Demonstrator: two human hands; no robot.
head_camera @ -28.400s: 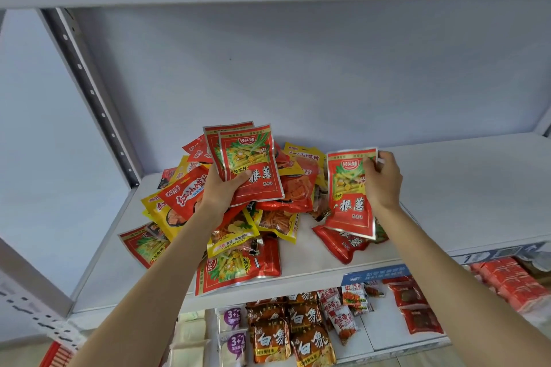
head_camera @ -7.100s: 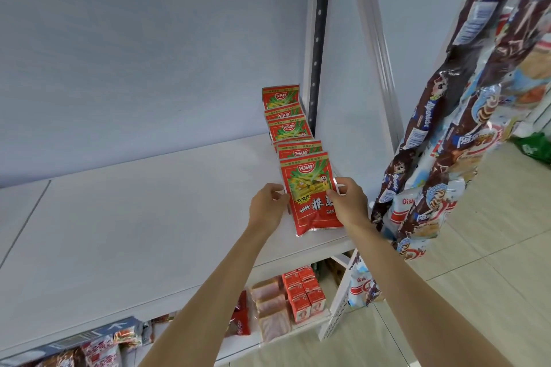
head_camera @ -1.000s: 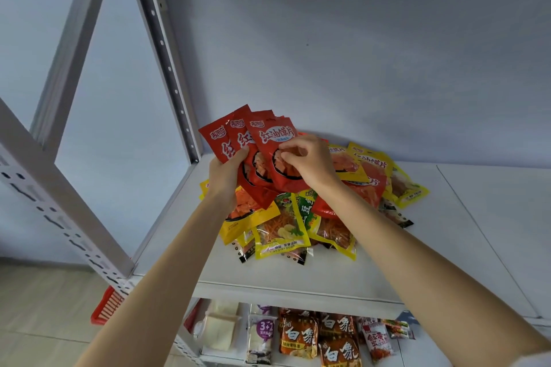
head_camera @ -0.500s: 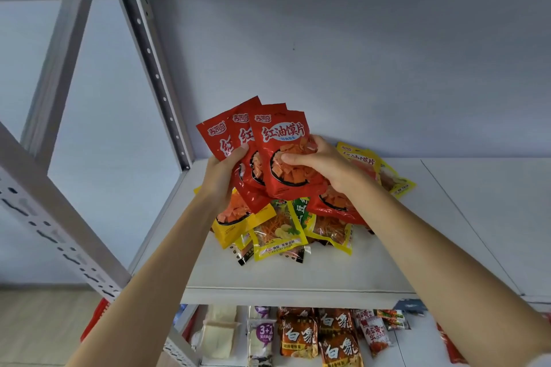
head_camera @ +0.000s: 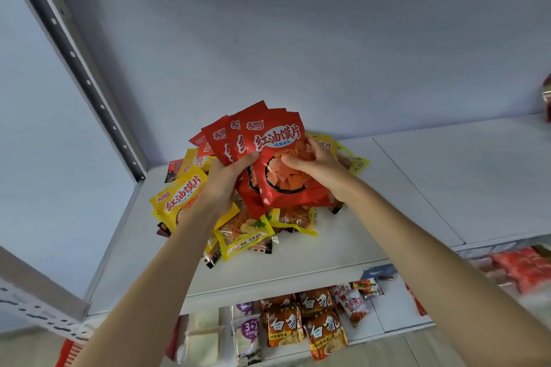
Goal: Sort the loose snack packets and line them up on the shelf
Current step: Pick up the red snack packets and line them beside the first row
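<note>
Overhead, I saw the underside of an upper white shelf board, and below it the white shelf [head_camera: 343,250] where I was working, backed by a pale panel. At the left a slotted metal upright [head_camera: 86,83] ran slantwise down to the shelf's back corner. A seam split the shelf surface to the right of the pile. Beneath the front edge, a lower shelf held orange noodle packs [head_camera: 307,325] and a purple and white packet [head_camera: 249,334], with blurred red packs farther right.

My left hand [head_camera: 225,185] had its fingers curled round a fan of red snack packets [head_camera: 268,152], the thumb pressed across the front of the bundle. My right hand [head_camera: 316,170] gripped the frontmost red packet from its right side, thumb on the clear window and fingers wrapped behind. I could count at least 3 overlapping red tops in the fan; the rest sat hidden behind them.

These red packets stood nearly upright, raised just above the heap, each with white lettering and a round window that showed orange chips. Under them lay the loose pile [head_camera: 247,235] at the shelf's left end: yellow packets [head_camera: 176,199] of the same style, yellow-edged clear ones with shredded filling, and a few dark ones poking out at the edges.
</note>
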